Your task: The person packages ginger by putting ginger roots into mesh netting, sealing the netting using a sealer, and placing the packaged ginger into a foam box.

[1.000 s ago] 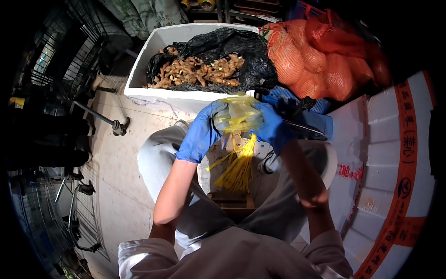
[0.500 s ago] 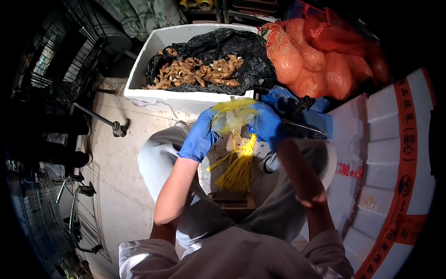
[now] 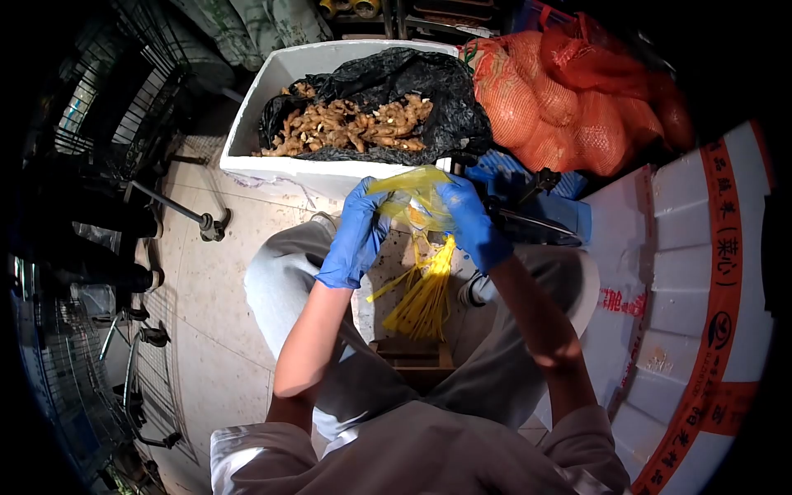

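Both of my hands wear blue gloves and meet just in front of the white foam box (image 3: 305, 172). Between them stretches a thin, see-through yellow mesh bag (image 3: 412, 186). My left hand (image 3: 359, 235) has its fingers closed on the bag's left side. On the opposite side, my right hand (image 3: 474, 219) pinches it too, fingertips partly covered by the yellow material. Below the hands, a bunch of yellow strips (image 3: 425, 297) hangs between my knees; what holds it up is hidden. Knobbly ginger roots (image 3: 355, 128) lie on black plastic (image 3: 445, 99) inside the foam box.
Bulging orange-red net sacks (image 3: 569, 111) stand at the back right. White foam boxes (image 3: 668, 330) with orange printed tape line my right side. Wire racks (image 3: 74, 363) and a metal caster leg (image 3: 210, 227) are on the left. A blue container (image 3: 565, 219) sits beside my right knee.
My right hand has turned and shifted slightly, showing more of its back. The yellow bag, spread wide and rounded before, is now narrower and more bunched between my hands.
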Demonstrator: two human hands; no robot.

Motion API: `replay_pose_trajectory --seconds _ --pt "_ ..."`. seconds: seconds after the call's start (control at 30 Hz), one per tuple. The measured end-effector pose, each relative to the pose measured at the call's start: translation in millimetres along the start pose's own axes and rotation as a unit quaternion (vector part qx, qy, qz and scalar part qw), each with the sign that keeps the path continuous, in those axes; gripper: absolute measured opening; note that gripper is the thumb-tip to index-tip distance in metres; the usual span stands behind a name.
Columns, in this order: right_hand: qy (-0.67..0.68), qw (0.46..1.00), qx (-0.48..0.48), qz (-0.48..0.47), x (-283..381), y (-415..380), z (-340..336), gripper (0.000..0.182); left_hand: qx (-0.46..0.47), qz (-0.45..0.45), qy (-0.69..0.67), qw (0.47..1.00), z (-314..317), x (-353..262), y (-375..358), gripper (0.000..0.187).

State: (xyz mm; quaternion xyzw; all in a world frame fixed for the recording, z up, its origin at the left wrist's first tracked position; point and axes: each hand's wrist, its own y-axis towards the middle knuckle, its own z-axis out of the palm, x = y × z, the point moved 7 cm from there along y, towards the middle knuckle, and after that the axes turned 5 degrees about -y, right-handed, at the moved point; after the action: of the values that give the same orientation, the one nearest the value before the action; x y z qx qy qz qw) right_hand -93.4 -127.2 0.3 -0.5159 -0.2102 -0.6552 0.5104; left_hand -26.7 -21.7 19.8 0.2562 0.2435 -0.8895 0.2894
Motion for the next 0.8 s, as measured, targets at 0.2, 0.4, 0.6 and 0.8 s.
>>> replay_pose_trajectory --seconds 0.2,0.4,0.6,0.8 --pt "-0.042 0.991 -0.095 -0.088 -21 10 -29 0.029 -0.002 -0.036 -0.03 0.999 -7 8 6 0.015" --pt "-0.057 0.987 -0.057 -0.14 6 -19 5 0.027 -0.023 0.098 0.143 0.985 -14 -6 1 0.019" --pt "-0.146 0.977 0.097 -0.123 4 -19 49 0.043 -0.052 0.122 0.072 0.989 -13 -16 -4 0.018" --pt "0.007 0.998 0.001 -0.065 8 -12 20 0.021 0.002 0.042 0.058 0.997 0 -4 0 0.013"
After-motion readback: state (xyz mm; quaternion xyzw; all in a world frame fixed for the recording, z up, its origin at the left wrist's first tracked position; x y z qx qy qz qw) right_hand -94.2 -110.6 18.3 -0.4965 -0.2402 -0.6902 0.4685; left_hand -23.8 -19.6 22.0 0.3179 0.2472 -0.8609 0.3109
